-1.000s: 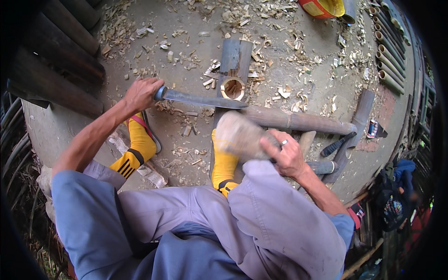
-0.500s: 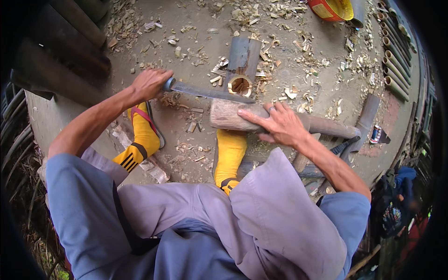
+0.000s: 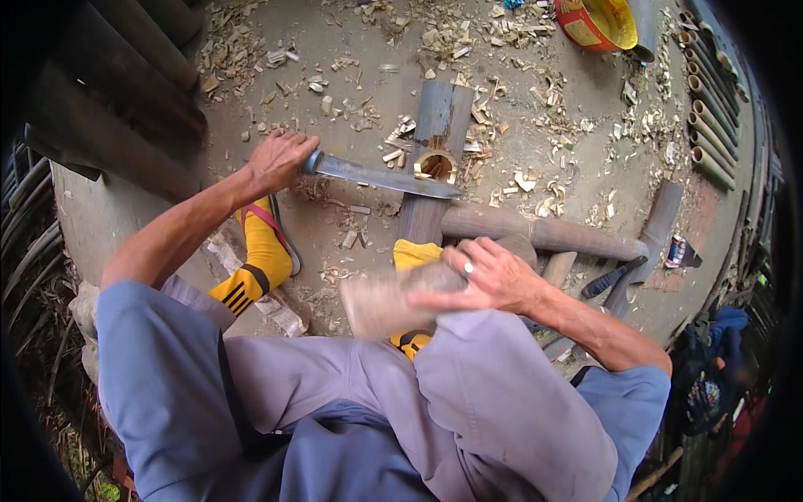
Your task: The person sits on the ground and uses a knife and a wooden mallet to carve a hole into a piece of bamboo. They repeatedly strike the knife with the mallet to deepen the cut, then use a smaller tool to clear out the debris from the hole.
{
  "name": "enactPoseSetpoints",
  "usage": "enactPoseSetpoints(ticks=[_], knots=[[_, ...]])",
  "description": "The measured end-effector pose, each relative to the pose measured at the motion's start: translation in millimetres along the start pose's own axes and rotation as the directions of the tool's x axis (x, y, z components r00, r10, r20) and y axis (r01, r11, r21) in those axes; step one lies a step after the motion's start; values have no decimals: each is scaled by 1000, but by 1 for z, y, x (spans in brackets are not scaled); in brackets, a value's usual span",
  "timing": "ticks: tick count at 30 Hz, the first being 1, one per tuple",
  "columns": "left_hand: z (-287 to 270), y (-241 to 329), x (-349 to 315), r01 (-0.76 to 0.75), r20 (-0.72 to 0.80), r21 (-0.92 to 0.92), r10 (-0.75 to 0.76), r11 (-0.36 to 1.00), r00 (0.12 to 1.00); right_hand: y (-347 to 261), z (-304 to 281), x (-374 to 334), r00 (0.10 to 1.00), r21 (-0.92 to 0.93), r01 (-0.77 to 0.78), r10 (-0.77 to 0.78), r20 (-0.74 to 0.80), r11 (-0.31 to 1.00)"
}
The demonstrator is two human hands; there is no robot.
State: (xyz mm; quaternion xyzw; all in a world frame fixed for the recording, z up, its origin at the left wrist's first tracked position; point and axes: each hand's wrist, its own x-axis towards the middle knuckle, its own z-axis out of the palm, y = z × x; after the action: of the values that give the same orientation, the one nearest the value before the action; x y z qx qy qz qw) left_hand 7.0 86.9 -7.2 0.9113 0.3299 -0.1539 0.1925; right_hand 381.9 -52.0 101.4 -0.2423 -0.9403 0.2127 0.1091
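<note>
My left hand point(image 3: 280, 161) is closed round the blue handle of a long knife point(image 3: 368, 175). The blade points right, and its tip lies across a dark bamboo tube point(image 3: 443, 113), just below a round hole cut in its wall. My right hand point(image 3: 495, 276) grips a thick, pale wooden block point(image 3: 381, 301), blurred by motion, above my right foot and close to my knee. Its thumb lies along the near side, and the fingers curl over the far side. A second bamboo piece point(image 3: 577, 236) runs right from the tube.
Bamboo shavings point(image 3: 527, 180) litter the ground. A red and yellow container point(image 3: 590, 25) stands far right, near a row of cut bamboo tubes point(image 3: 711, 138). Large dark bamboo lengths point(image 3: 125, 109) lie far left. A dark-handled tool point(image 3: 613, 278) and a small can point(image 3: 676, 251) lie at right.
My right hand has drawn the wooden block back toward me and left, off the bamboo, uncovering the tube's near part. The knife stays over the tube, slightly lower in view.
</note>
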Motion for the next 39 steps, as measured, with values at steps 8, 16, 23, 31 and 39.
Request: enactPoseSetpoints(ticks=[8,16,23,31,39], knots=[[-13,4,13,45,50,-123,-39,991,998,-11,1,0,877,176,-480,476,65,860],[-36,3,48,183,-1,-880,-386,438,922,-91,62,-90,317,517,-772,929,-190,369],[-28,-6,39,224,274,-534,-84,815,958,-70,6,-83,121,740,-670,992,36,55],[-36,-10,51,282,438,-390,-93,876,894,-18,-8,-26,178,846,-516,983,-48,135],[-1,8,-7,-92,-296,-67,69,993,953,-6,-28,-49,344,599,-748,939,-17,285]])
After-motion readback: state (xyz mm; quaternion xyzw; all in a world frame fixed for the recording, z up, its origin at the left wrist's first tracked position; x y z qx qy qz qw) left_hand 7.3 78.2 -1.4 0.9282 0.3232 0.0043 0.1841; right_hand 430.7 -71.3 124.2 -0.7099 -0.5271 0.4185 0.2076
